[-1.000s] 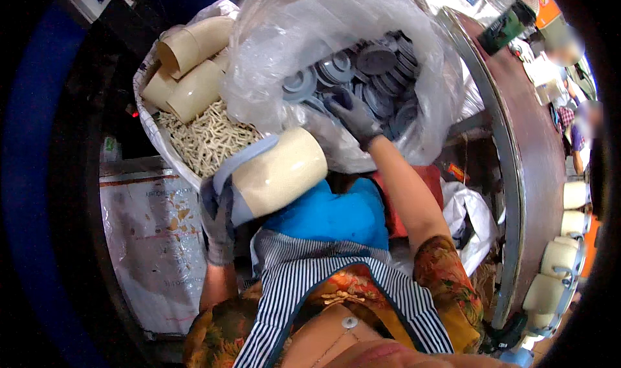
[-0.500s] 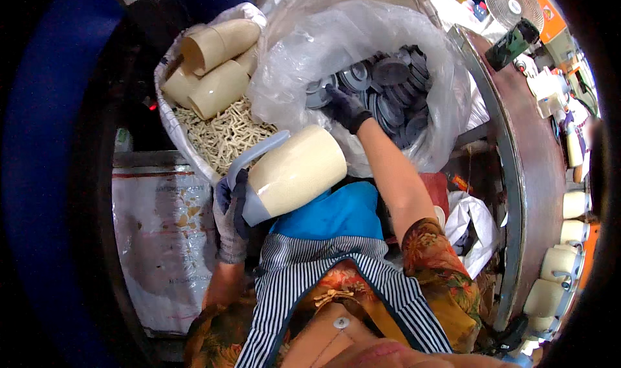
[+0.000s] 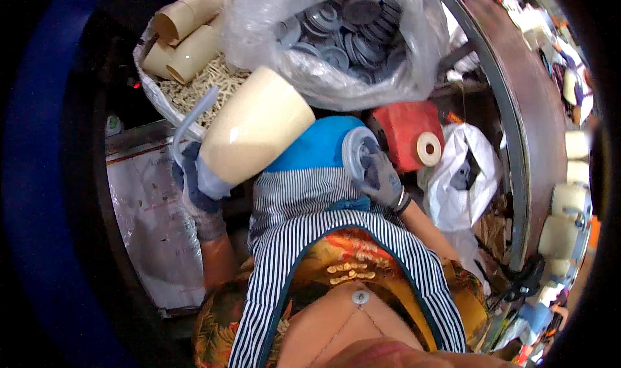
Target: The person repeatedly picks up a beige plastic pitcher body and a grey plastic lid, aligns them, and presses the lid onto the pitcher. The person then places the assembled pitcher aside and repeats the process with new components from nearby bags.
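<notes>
Nearest the camera, a striped apron (image 3: 304,238) over a patterned orange shirt fills the lower middle. Just above it, at about four o'clock from the picture's centre, the right hand (image 3: 381,177), in a grey glove, is closed around the edge of a round grey plastic cap (image 3: 358,153), held upright over a blue cloth (image 3: 317,144) on the lap. At nine o'clock from that cap, the left hand (image 3: 194,187), also gloved, grips the narrow end of a large cream cone of yarn (image 3: 255,132), which tilts up toward one o'clock; a clear plastic wrap hangs off its base.

At three o'clock from the cap lies a red spool (image 3: 411,135) with a cream core end, and beyond it a white plastic bag (image 3: 462,174).

Farther off, at twelve o'clock, a clear plastic bag (image 3: 259,18) holds many more grey caps (image 3: 356,28). At ten o'clock, a sack (image 3: 152,86) holds empty cardboard cones (image 3: 187,34) on a bed of small pale sticks (image 3: 213,83).
</notes>
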